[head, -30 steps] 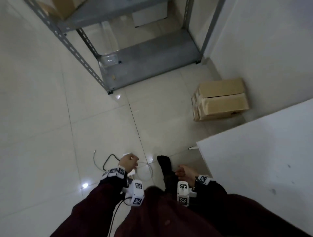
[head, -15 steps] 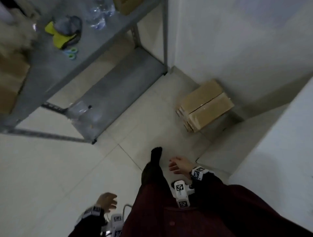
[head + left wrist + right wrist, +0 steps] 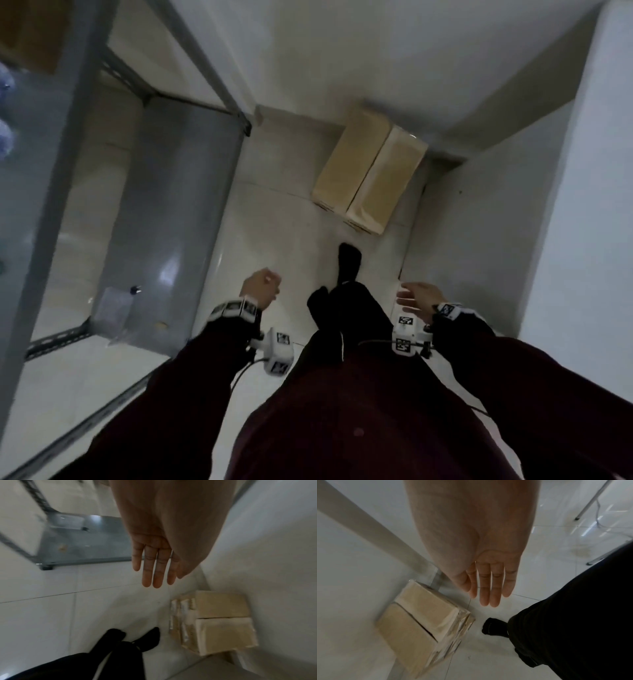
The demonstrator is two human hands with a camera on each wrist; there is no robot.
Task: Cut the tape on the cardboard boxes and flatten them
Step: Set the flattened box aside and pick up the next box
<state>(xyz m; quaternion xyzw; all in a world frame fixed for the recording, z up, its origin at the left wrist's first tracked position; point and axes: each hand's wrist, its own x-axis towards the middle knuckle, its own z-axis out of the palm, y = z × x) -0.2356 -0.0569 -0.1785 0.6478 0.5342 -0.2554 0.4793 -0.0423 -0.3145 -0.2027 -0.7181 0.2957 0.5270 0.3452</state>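
A closed cardboard box (image 3: 370,178) sits on the tiled floor against the wall, its top flaps meeting in a seam down the middle. It also shows in the left wrist view as the box (image 3: 217,623) and in the right wrist view as the box (image 3: 421,622). My left hand (image 3: 261,287) hangs in the air, well short of the box, empty; the left hand (image 3: 154,566) shows straight fingers. My right hand (image 3: 418,297) is also empty and apart from the box, and the right hand (image 3: 489,586) has its fingers straight. No cutting tool is in view.
A grey metal shelf rack (image 3: 171,192) stands at the left, its low shelf near the floor. A white table (image 3: 589,212) edges the right side. My feet in black socks (image 3: 349,263) stand on the floor just before the box.
The view has swung and come closer to the box. My left hand has risen from low at my side to beside my leg. Both hands stay empty.
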